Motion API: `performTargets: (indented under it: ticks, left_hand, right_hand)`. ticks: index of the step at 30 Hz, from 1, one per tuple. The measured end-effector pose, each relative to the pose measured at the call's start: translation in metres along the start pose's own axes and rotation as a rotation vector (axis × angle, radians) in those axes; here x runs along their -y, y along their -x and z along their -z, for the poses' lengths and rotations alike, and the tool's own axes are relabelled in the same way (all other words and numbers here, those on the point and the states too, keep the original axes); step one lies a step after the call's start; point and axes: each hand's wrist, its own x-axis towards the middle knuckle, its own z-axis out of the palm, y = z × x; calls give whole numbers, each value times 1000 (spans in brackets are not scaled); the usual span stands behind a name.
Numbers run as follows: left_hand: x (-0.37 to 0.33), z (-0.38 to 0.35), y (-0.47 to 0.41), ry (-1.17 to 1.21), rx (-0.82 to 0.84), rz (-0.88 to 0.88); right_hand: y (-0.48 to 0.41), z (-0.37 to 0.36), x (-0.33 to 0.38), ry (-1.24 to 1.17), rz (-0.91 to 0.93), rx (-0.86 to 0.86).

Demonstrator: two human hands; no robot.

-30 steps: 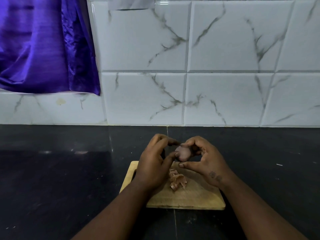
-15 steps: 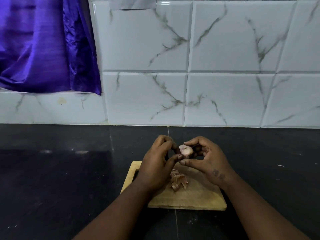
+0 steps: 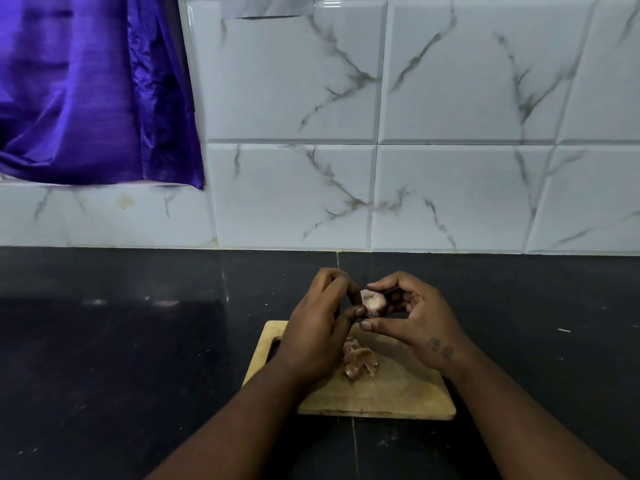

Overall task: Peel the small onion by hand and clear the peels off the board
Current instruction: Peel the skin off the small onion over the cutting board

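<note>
A small pale pink onion (image 3: 372, 302) is held in the air above the far end of a wooden cutting board (image 3: 398, 393). My right hand (image 3: 415, 327) grips it between fingers and thumb. My left hand (image 3: 318, 334) pinches at the onion's left side with thumb and fingertips. A small heap of brownish onion peels (image 3: 358, 362) lies on the board just below both hands. The left hand covers the board's left part.
The board lies on a black stone counter (image 3: 138, 358) against a white marbled tile wall (image 3: 381, 133). A purple cloth (image 3: 86, 91) hangs at the upper left. The board has a handle slot (image 3: 275, 346) at its left end.
The onion has turned in my fingers, showing a paler, lighter face than a second ago. Both hands stay close together above the board; the peel heap has not moved.
</note>
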Motion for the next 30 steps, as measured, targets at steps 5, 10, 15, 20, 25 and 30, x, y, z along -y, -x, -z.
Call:
performTargets:
  ticks: [5,10,15,20,25,30]
  left_hand:
    - [-2,1,0,32,-31,29]
    - [-1,0,0,5,13,12]
    - [1,-1,0,-8,23,12]
    - [-1,1,1,-2,9,26]
    - [2,-1,-1,-1,27,8]
    - [1,0,1,3,-14,23]
  right_hand:
    - [-1,0,0,-34,-18,-12]
    - [-1,1,0,-30,-15,-6]
    - [-1,0,2,-81,-25,-23]
    - [-2,1,2,-80,-22,-14]
    - [-1,1,3,-112,-28,-24]
    - [-2,1,4,-113,-29,-32]
